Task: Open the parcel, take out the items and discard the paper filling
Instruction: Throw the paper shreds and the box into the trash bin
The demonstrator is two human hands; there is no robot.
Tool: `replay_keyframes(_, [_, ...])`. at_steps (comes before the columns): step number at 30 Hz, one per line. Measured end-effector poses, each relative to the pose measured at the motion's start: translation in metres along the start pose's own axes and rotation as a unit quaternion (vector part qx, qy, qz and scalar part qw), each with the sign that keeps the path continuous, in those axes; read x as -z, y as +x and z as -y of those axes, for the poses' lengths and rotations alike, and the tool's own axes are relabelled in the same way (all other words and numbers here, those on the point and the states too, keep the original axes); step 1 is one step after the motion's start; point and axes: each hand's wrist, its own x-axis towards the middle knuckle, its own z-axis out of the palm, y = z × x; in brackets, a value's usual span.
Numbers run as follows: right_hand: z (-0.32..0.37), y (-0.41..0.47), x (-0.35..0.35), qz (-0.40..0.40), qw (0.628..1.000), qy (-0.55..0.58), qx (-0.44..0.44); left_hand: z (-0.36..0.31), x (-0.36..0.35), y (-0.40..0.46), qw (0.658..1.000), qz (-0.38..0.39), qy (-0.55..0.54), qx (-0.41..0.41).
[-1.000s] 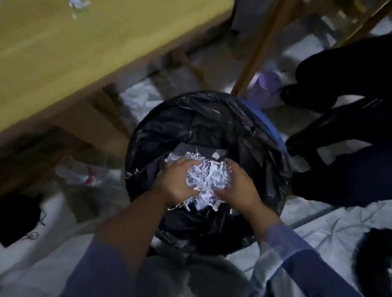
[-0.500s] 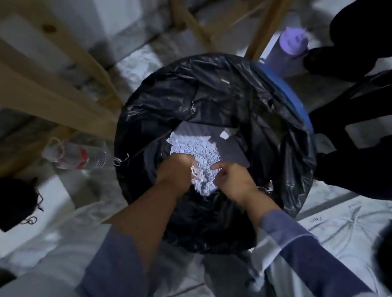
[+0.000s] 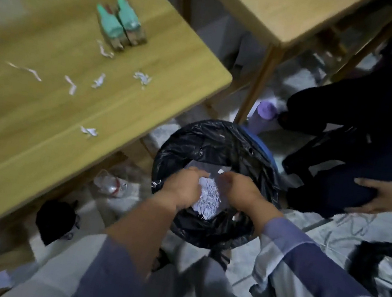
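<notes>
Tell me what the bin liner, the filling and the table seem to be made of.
Bin liner: thin black plastic film, glossy, going by its crinkles and highlights. Filling: shredded white paper, matte, in narrow curled strips. Table: probably wood or wood-look laminate, smooth, with pale streaky grain; the blur leaves that open.

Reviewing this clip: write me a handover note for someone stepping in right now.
Left hand and right hand: both over the bin, fingers loosely curled beside the shredded paper; grip unclear.
Things: that paper lies in the bin; two green-topped items stand on the table; parcel not in view.
Done: items out, a wad of filling binned.
Left: gather the scraps on the table and bin them.
</notes>
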Motion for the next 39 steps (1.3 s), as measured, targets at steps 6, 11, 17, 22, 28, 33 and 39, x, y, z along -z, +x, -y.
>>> replay_keyframes(6, [0.099,-0.078,0.066,-0.089,0.988,-0.061,0.107,-0.03,0.099,-0.076,0.994,-0.077,0.02,-0.074])
replay_keyframes(11, [0.166,-0.105,0.083,-0.127,0.974,-0.094,0.165,-0.015,0.157,-0.123,0.981,-0.189,-0.021,-0.049])
replay_keyframes(17, [0.224,-0.098,0.069,-0.128,0.96,-0.117,0.22,0.047,0.185,-0.156,0.957,-0.289,0.007,0.033])
replay_keyframes(22, [0.242,-0.057,0.054,-0.131,0.949,-0.167,0.233,0.085,0.181,-0.148,0.943,-0.311,0.027,0.12])
replay_keyframes(28, [0.25,-0.013,0.024,-0.153,0.911,-0.283,0.257,0.112,0.166,-0.118,0.932,-0.305,0.039,0.191])
replay_keyframes(33, [0.282,0.019,0.019,-0.143,0.877,-0.303,0.343,0.133,0.191,-0.097,0.911,-0.344,0.015,0.227])
replay_keyframes(39, [0.316,0.052,0.023,-0.146,0.867,-0.301,0.369,0.16,0.235,-0.074,0.917,-0.329,0.033,0.224])
